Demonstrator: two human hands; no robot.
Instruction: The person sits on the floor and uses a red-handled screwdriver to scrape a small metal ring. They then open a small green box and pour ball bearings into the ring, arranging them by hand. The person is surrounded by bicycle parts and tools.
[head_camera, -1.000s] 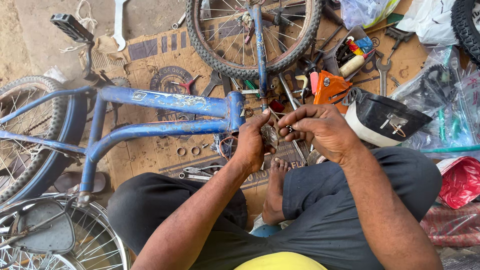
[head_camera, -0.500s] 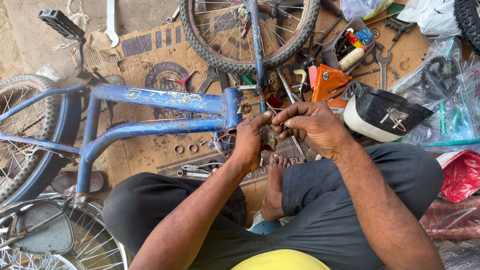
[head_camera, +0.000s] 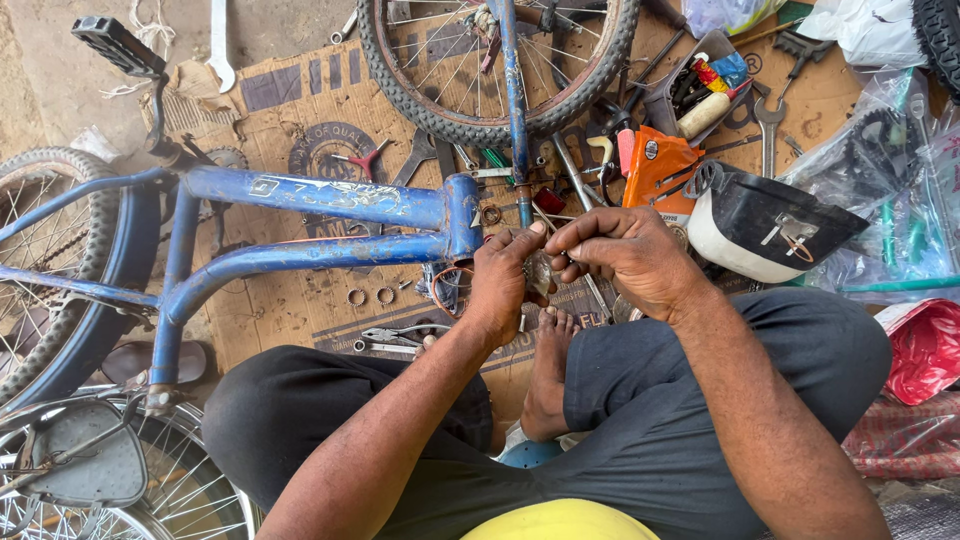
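A blue bicycle frame lies on its side across brown cardboard, its head tube right in front of me. My left hand and my right hand meet just below the head tube, fingertips pinched together on a small greyish metal part between them. Most of the part is hidden by my fingers. The blue fork runs up from the head tube through the front wheel. I sit cross-legged in dark trousers, one bare foot showing.
Spanners, pliers and small rings are scattered on the cardboard. An orange packet, a black-and-white saddle, a tray of tubes and plastic bags lie to the right. The rear wheel is at left, another wheel at lower left.
The view has shifted slightly. My hands stay together at the head tube, fingers working the small part; my right fingers have closed tighter over it.
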